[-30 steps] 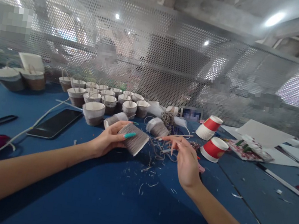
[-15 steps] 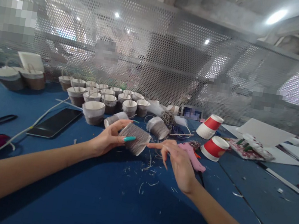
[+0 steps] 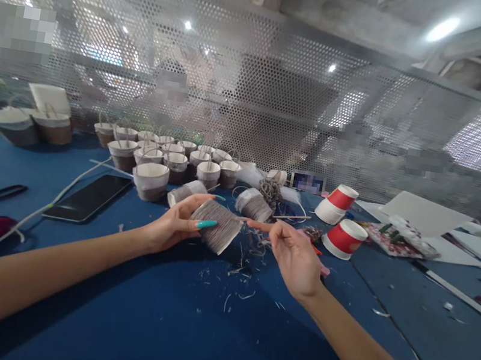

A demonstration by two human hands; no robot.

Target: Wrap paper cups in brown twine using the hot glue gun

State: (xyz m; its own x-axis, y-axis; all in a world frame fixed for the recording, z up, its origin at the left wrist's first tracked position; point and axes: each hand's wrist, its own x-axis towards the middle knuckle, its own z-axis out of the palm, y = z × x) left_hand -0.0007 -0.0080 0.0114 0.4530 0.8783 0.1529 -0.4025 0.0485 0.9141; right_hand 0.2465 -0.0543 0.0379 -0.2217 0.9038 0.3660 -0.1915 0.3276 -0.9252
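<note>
My left hand (image 3: 179, 222) grips a paper cup wound with grey-brown twine (image 3: 218, 225), tilted on its side above the table, thumb across the windings. At the cup's right edge is the tip of the stretched index finger of my right hand (image 3: 293, 252). Its other fingers are curled in toward the palm, and what they hold, if anything, is too small to make out. Loose twine scraps (image 3: 258, 243) lie under and between the hands. Just behind sit two more twine-wrapped cups, one tipped on its side (image 3: 255, 205), the other (image 3: 188, 191) partly hidden by my left hand.
Several wrapped cups with handles (image 3: 151, 181) stand at the back left, near a black phone (image 3: 89, 198). A twine tangle (image 3: 270, 192), red-and-white paper cups (image 3: 345, 239) and a pink tool (image 3: 324, 270), mostly hidden by my right hand, lie rightward. A perforated screen (image 3: 280, 101) rises behind.
My right hand has turned and shifted slightly right, its lower fingers curling in and covering more of the pink tool. The cup in my left hand has tilted a little.
</note>
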